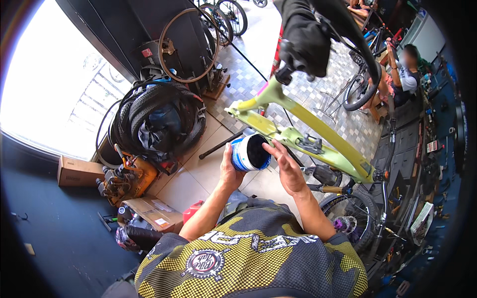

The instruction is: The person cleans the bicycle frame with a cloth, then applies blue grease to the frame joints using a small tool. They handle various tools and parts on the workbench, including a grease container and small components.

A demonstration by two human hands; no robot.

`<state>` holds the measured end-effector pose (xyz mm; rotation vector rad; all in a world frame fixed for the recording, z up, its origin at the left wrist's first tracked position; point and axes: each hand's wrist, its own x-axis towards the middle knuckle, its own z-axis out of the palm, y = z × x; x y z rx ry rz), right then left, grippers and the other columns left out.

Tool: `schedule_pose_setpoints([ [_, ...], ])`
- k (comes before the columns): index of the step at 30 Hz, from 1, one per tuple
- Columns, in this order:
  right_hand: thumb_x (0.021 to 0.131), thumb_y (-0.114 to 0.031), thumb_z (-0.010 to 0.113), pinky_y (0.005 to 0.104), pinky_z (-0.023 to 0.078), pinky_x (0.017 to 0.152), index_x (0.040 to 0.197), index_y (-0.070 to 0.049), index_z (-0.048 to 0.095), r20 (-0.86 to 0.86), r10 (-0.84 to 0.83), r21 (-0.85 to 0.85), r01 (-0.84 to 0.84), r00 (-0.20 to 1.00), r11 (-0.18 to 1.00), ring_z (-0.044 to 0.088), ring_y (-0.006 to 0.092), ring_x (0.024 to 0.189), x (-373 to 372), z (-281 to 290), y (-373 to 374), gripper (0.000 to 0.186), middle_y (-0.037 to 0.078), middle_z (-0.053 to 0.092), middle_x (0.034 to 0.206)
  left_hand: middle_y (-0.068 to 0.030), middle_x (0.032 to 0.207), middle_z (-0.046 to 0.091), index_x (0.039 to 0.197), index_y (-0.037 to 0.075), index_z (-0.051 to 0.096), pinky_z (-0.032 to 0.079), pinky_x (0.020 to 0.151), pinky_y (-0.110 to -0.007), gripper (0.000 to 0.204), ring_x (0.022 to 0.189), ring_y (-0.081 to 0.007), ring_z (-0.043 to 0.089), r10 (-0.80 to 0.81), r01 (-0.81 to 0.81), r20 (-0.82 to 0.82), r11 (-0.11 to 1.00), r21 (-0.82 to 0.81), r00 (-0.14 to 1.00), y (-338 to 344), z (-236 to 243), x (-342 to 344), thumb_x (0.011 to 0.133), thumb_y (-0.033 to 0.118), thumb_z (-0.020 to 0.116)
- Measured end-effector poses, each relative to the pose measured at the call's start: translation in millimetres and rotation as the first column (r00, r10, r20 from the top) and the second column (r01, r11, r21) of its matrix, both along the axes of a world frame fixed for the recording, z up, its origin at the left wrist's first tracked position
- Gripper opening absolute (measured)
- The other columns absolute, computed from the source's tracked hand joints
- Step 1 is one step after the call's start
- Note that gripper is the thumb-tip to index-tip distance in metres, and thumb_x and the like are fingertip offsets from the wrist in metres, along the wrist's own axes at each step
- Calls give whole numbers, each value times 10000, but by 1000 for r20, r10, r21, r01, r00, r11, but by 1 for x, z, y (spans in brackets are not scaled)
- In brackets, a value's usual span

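Observation:
My left hand (231,169) is wrapped round an open blue and white tub (238,155) with dark contents, holding it tilted toward me. Beside the tub's right rim is my right hand (290,171), its fingers loosely extended, the index tip at or close to the rim; whether it touches is unclear. Just beyond both hands a pale yellow-green bicycle frame (323,134) is held up, with a black bag-like cover (308,47) above it and a wheel with a purple hub (357,208) below.
Piled tyres (144,119), a yellow machine (136,181), cardboard boxes (77,171) and a red container (191,211) lie left. A wheel rim (164,42) stands behind. Another person (405,82) sits among bicycles at upper right, beside a dark bench of tools (422,218). The floor (194,169) is tiled.

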<state>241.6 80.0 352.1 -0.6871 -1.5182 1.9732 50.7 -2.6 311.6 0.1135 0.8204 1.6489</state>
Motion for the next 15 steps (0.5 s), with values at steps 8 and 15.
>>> schedule_pose_setpoints([
  [8,975,-845,394,388,65,1316,1585,89,400,-128,-149,-323,101,981,941,154,244,1617,-113,1,21,1116,158,256,1734,-147,1414,596,1538,81,443,508,1116,-440,660,1315,-272,614,72,-45,-201,990,135,977,36,-1,-97,1073,540,539],
  [15,1003,-818,367,415,81,1324,1589,97,382,-217,-245,-506,105,945,856,168,257,1618,-152,-11,40,1087,153,143,1761,-116,1371,575,1554,26,407,423,1124,-333,656,1272,-179,554,56,1,-463,992,123,884,58,-10,-132,1095,476,538],
])
